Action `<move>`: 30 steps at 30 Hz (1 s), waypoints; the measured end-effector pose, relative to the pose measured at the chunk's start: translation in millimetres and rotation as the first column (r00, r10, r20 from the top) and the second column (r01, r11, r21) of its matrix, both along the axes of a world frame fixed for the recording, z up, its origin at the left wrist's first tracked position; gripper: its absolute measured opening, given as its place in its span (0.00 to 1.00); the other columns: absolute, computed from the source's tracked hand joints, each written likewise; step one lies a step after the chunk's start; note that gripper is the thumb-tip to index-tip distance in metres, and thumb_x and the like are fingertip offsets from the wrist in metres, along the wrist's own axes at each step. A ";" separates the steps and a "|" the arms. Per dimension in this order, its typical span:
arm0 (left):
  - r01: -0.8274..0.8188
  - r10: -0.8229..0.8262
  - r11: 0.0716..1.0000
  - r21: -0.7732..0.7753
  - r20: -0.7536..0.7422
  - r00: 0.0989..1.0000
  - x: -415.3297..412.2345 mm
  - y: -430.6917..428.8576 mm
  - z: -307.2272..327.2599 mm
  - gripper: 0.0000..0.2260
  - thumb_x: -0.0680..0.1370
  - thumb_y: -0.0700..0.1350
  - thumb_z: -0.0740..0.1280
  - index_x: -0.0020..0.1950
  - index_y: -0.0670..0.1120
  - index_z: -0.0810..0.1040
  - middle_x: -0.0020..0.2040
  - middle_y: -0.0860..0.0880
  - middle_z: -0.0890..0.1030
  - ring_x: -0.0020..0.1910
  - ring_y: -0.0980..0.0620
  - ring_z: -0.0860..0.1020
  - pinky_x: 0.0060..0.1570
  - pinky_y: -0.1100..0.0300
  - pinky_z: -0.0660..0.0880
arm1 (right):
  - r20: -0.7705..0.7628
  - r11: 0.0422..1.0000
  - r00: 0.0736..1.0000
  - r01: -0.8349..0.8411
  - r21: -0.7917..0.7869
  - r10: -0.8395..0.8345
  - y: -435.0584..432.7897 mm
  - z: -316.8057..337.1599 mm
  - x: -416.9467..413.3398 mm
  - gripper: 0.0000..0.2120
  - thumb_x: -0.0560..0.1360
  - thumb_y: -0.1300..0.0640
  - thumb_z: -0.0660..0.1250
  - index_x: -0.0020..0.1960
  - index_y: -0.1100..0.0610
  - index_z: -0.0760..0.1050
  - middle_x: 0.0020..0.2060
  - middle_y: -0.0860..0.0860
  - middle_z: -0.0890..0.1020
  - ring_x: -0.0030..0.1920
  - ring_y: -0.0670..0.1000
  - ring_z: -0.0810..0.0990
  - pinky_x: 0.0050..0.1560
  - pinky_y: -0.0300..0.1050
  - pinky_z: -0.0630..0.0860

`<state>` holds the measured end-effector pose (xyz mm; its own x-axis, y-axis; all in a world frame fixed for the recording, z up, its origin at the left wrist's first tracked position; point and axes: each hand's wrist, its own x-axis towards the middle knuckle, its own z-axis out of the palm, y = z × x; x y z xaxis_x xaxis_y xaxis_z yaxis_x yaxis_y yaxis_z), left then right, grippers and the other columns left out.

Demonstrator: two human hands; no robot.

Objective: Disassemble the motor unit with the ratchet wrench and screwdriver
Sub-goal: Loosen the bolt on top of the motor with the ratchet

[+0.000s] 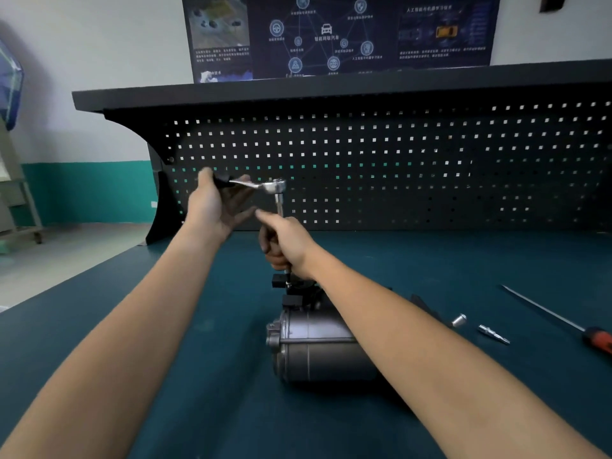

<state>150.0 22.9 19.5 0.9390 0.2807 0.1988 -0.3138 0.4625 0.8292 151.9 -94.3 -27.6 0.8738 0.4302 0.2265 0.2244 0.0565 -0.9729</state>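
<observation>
Currently we've got the motor unit (318, 346) lying on its side on the green bench mat (165, 359), near the middle, its grey cylindrical body toward us and the black connector end pointing away toward the pegboard (397, 160). The ratchet wrench (261, 186) sits above it: head up top, a long extension bar (280, 207) running straight down from the head to the black fitting on the far end of the motor. Our left hand (215, 207) is on the wrench handle, which points left; the thumb rides over the black grip and the fingers are loosely curled under it, half open rather than a tight fist. Our right hand (286, 243) is wrapped closed around the lower part of the extension bar, just above the motor, index finger stretched out to the left toward the other hand. Whether the socket end is actually seated on a fastener we can't tell, the hand hides it. On the mat to the right, well apart from the motor: a small silver socket (459, 320), a silver bit adapter (493, 333) just beside it, and further right the screwdriver (563, 321), long shaft angled away, red-and-black handle at the frame edge. A dark poster (341, 34) hangs on the wall above the bench shelf.
</observation>
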 end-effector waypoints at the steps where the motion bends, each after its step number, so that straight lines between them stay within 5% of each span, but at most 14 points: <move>1: 0.011 -0.012 1.000 -0.012 -0.032 0.999 8.5 -4.0 2.0 0.14 0.81 0.50 0.52 0.38 0.47 0.67 0.29 0.51 0.82 0.33 0.53 0.81 0.34 0.56 0.74 | 0.013 0.999 1.000 -0.009 -0.039 0.010 2.1 1.0 -1.0 0.25 0.80 0.50 0.55 0.27 0.61 0.62 0.13 0.47 0.56 0.15 0.45 0.53 0.23 0.30 0.51; 5: 0.076 -0.071 0.964 -0.255 0.029 0.997 6.4 -11.6 11.2 0.13 0.81 0.48 0.51 0.40 0.46 0.68 0.28 0.51 0.82 0.27 0.56 0.80 0.31 0.62 0.75 | 0.024 0.991 0.998 -0.046 -0.125 0.049 3.0 2.7 -2.1 0.24 0.78 0.53 0.58 0.25 0.61 0.62 0.13 0.47 0.57 0.15 0.46 0.54 0.23 0.31 0.51; 8: 0.043 0.013 0.942 -0.332 0.165 0.986 -34.0 -6.2 1.9 0.12 0.79 0.46 0.55 0.37 0.46 0.69 0.32 0.53 0.82 0.34 0.57 0.82 0.35 0.63 0.77 | -0.033 0.995 0.996 -0.086 -0.043 0.084 -4.2 1.3 3.4 0.23 0.78 0.52 0.58 0.26 0.60 0.61 0.14 0.46 0.56 0.15 0.45 0.53 0.23 0.30 0.51; 12: -0.144 0.145 0.989 -0.029 0.327 0.934 -105.9 -15.1 -25.0 0.12 0.76 0.41 0.60 0.35 0.50 0.78 0.42 0.54 0.84 0.47 0.56 0.81 0.46 0.62 0.77 | 0.013 0.991 0.995 -0.097 -0.092 0.099 -1.3 0.7 5.1 0.24 0.78 0.52 0.59 0.26 0.60 0.62 0.14 0.46 0.58 0.15 0.45 0.55 0.23 0.30 0.52; 15: -0.353 0.138 0.873 0.336 0.524 0.841 -137.0 -36.1 -39.4 0.08 0.72 0.39 0.67 0.40 0.52 0.82 0.50 0.60 0.83 0.53 0.62 0.79 0.47 0.72 0.75 | 0.044 0.993 0.994 -0.093 -0.079 0.097 -0.9 -1.0 0.8 0.24 0.78 0.54 0.57 0.24 0.59 0.62 0.13 0.45 0.59 0.15 0.44 0.55 0.22 0.29 0.53; 18: -0.380 0.048 0.812 0.443 0.597 0.801 -133.9 -32.5 -37.6 0.04 0.69 0.47 0.69 0.42 0.53 0.83 0.50 0.61 0.83 0.53 0.62 0.79 0.47 0.73 0.74 | 0.015 0.996 0.996 -0.086 -0.036 0.086 -5.4 -2.3 0.5 0.24 0.77 0.54 0.57 0.23 0.58 0.61 0.14 0.47 0.58 0.15 0.45 0.54 0.22 0.30 0.53; 22: -0.220 0.205 0.975 0.000 0.361 0.910 -67.9 -0.1 -20.0 0.11 0.78 0.49 0.59 0.40 0.49 0.76 0.40 0.54 0.85 0.43 0.56 0.82 0.38 0.64 0.78 | -0.043 0.997 0.997 -0.072 -0.023 0.071 -2.9 -0.6 3.5 0.23 0.77 0.53 0.58 0.25 0.59 0.60 0.17 0.49 0.59 0.16 0.46 0.54 0.23 0.31 0.52; 25: -0.076 0.104 0.937 -0.342 0.065 0.992 -15.9 4.5 -12.5 0.13 0.81 0.51 0.58 0.39 0.48 0.70 0.30 0.55 0.82 0.38 0.57 0.79 0.30 0.66 0.75 | 0.008 0.990 0.997 -0.073 -0.118 0.074 3.5 -1.8 0.1 0.24 0.77 0.54 0.59 0.25 0.60 0.61 0.14 0.47 0.59 0.15 0.45 0.54 0.23 0.30 0.50; 30: 0.029 -0.019 0.958 -0.284 0.038 0.999 7.8 -10.2 13.4 0.12 0.80 0.46 0.60 0.36 0.47 0.70 0.26 0.53 0.80 0.28 0.59 0.79 0.28 0.65 0.75 | -0.038 0.996 0.995 -0.090 -0.012 0.089 -3.4 -0.8 1.7 0.22 0.78 0.56 0.55 0.26 0.59 0.59 0.14 0.47 0.56 0.15 0.45 0.53 0.23 0.31 0.50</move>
